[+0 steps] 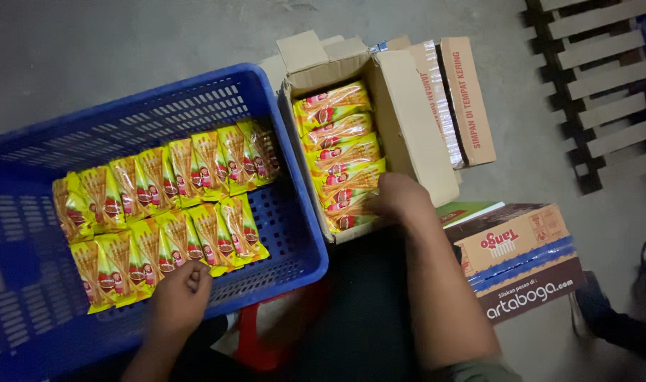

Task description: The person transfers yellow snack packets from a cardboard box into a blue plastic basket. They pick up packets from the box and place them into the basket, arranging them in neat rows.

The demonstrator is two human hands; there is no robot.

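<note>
at the crate's [295,233] near edge the left hand [181,293] pinches a yellow packet [169,251]; the right hand [401,198] grips packets [348,205] in the open box [408,120].

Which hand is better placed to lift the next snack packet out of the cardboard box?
Probably the right hand: it is already inside the open cardboard box, on the yellow snack packets. The left hand rests at the blue crate beside the laid-out packet rows.
</note>
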